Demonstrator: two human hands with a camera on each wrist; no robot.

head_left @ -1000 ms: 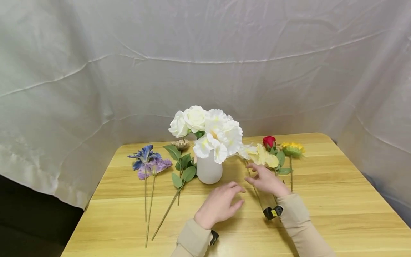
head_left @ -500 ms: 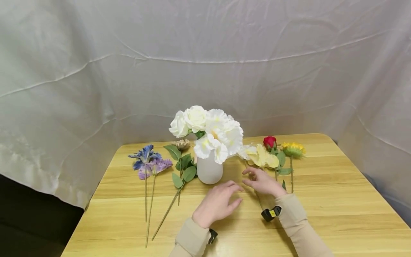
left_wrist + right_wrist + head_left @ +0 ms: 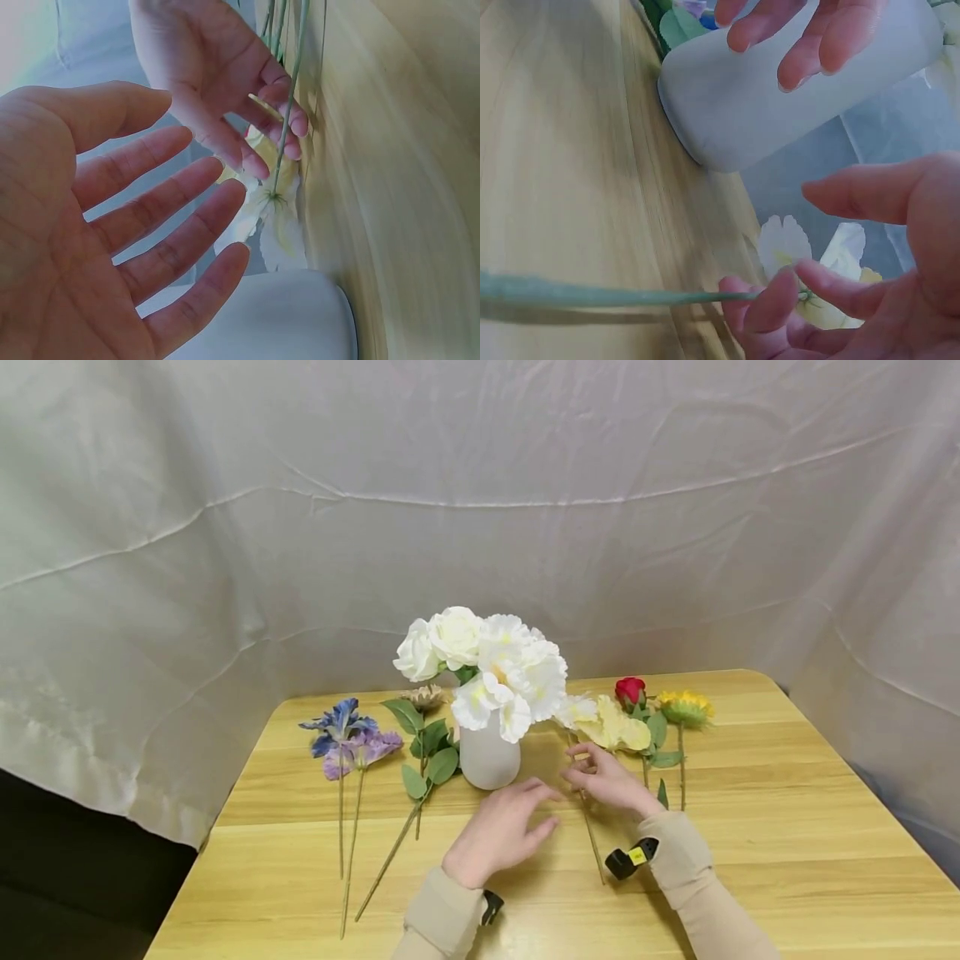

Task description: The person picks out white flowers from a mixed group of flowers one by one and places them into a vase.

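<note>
My right hand (image 3: 611, 781) has its lower fingers curled round the thin green stem (image 3: 630, 295) of a white flower (image 3: 283, 232) lying by the vase; its thumb stands away from the stem. The head view shows the stem's lower end below that hand. My left hand (image 3: 495, 835) hovers in front of the vase, palm turned right, fingers spread and relaxed, with nothing in it (image 3: 97, 225). Between and behind the hands stands a white vase (image 3: 489, 762) filled with white roses (image 3: 456, 637) and frilly white blooms (image 3: 525, 672).
Right of the vase lie a pale yellow flower (image 3: 621, 727), a red rose (image 3: 630, 690) and a sunflower (image 3: 686, 710). On the left are blue (image 3: 339, 721) and purple (image 3: 362, 750) flowers, a leafy stem (image 3: 441, 766) and a beige flower (image 3: 425, 697). A grey curtain (image 3: 480, 560) hangs behind the table.
My right hand has shifted slightly left, and the white flower's stem has swung left with it, its lower end now showing. My left hand has drifted a little left and down.
</note>
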